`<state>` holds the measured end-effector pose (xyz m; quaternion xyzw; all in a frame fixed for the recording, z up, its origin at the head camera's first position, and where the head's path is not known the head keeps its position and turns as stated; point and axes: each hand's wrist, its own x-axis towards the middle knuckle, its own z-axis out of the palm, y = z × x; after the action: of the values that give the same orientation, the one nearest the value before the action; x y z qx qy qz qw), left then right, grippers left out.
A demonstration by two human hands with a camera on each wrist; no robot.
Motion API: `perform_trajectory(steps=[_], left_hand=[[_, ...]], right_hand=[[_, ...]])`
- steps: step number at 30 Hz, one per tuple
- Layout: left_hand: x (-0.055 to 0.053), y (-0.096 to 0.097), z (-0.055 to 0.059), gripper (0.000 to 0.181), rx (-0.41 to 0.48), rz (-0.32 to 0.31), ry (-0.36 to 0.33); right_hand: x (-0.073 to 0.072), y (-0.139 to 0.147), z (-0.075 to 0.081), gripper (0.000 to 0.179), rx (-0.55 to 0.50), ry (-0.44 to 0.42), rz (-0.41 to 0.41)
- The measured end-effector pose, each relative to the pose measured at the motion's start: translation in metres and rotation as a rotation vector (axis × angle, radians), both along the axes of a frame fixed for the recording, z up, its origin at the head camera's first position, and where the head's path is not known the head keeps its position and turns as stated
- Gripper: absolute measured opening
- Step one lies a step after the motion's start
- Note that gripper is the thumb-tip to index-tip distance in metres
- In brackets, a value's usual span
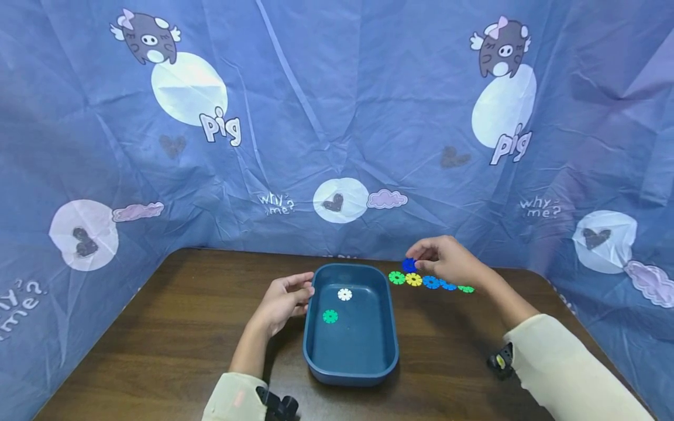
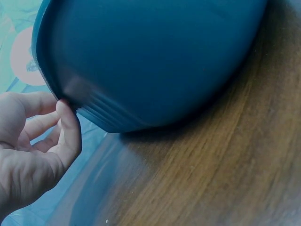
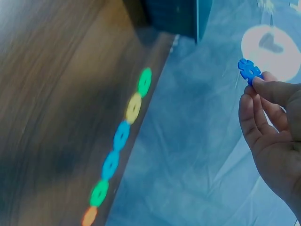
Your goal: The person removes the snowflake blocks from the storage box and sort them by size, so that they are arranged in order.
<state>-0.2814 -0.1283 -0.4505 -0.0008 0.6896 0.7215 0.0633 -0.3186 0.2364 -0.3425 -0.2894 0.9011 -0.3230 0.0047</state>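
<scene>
My right hand [image 1: 450, 260] pinches a dark blue snowflake disc [image 3: 249, 70] between thumb and fingertips, held up above the table. Below it runs a row of flat notched discs: a green disc [image 1: 397, 278], a yellow disc [image 1: 413, 279], blue discs [image 1: 431, 282], another green disc [image 3: 99, 193] and an orange disc [image 3: 89, 216] at the end. With thumb and fingers, my left hand [image 1: 284, 301] grips the left rim of a blue plastic bin [image 1: 363, 374]. Inside the bin lie a white disc [image 1: 344, 294] and a green disc [image 1: 330, 316], apart from each other.
The brown wooden table [image 1: 174, 327] has its far edge just behind the bin and the row of discs. A blue printed cloth [image 1: 337, 117] hangs behind and at both sides. A small black camera [image 1: 501, 361] is strapped at the right wrist.
</scene>
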Motion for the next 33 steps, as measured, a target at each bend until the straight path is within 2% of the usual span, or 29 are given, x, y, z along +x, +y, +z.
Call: perform_trajectory(steps=[7, 11, 18, 27, 33], left_hand=[[-0.001, -0.002, -0.004, 0.041, 0.007, 0.015, -0.008], [-0.001, -0.002, -0.004, 0.041, 0.011, 0.012, 0.0], [-0.002, -0.002, -0.004, 0.041, 0.011, 0.012, -0.007], [-0.002, -0.002, -0.003, 0.041, 0.013, 0.011, -0.005], [-0.002, -0.001, -0.004, 0.042, 0.021, -0.003, 0.007]], right_hand=[[-0.005, 0.039, 0.0, 0.016, 0.019, -0.002, -0.11], [-0.007, 0.062, -0.006, 0.017, 0.012, 0.008, -0.164], [-0.014, 0.098, -0.029, 0.017, 0.008, 0.075, -0.264], [-0.015, 0.135, -0.066, 0.016, -0.129, 0.132, -0.396], [-0.009, 0.152, -0.089, 0.019, -0.147, 0.087, -0.526]])
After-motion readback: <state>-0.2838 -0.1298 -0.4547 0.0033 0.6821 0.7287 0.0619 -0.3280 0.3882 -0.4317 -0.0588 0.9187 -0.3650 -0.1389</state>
